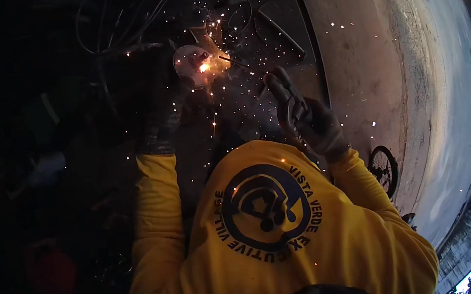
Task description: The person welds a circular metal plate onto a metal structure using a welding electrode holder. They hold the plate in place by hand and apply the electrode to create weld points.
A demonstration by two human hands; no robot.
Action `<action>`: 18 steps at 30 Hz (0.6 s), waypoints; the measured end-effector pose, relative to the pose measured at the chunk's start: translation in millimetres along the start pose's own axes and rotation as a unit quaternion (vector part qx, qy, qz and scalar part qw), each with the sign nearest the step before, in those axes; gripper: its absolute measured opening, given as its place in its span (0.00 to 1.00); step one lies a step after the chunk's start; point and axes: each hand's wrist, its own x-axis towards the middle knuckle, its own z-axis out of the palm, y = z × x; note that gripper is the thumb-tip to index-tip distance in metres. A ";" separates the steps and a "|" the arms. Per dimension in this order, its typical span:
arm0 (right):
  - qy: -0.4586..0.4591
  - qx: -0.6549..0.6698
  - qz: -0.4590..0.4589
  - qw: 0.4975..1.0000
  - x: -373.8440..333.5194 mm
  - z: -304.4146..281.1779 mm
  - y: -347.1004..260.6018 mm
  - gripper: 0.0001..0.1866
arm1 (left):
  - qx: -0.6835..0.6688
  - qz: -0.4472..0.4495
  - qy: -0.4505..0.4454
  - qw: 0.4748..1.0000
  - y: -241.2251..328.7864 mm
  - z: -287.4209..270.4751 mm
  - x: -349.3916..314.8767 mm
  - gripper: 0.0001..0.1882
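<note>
My right hand (323,128), in a dark glove, is closed round a welding electrode holder (284,92). A thin welding rod (231,60) points left from it toward a bright arc. The arc burns at a short stub on a round metal disc (184,61), and sparks fly out all around. Beside the disc, an angled metal piece (214,33) glows orange in the light. My left hand (165,117), in a grey knit glove, is just below and left of the disc. Darkness hides its fingers, so its grip on the disc cannot be made out.
Loops of wire or cable (113,39) lie at the upper left. A straight metal bar (282,32) rests to the right of the arc, near a long dark edge (313,39). Beyond is pale pavement (364,74) with a bicycle wheel (383,171). A dim red object (52,272) sits at lower left.
</note>
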 end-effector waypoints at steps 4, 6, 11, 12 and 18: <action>-0.017 -0.109 0.006 0.994 1.2 -2.4 -3.2 0.30 | -0.189 -0.056 -0.009 0.980 -11.7 4.5 1.6 0.40; -0.028 -0.147 0.030 0.988 1.4 0.4 -9.9 0.31 | -0.193 -0.040 0.001 0.980 -17.2 6.8 3.6 0.40; -0.054 -0.161 0.065 0.983 5.8 4.6 -18.5 0.33 | -0.175 -0.060 0.015 0.983 -13.5 8.9 3.4 0.40; -0.054 -0.153 0.056 0.985 5.9 4.5 -15.2 0.33 | -0.176 -0.056 0.013 0.983 -12.6 8.8 3.4 0.40; -0.051 -0.150 0.041 0.987 7.5 5.7 -10.6 0.34 | -0.171 -0.063 0.012 0.983 -16.5 8.1 3.2 0.40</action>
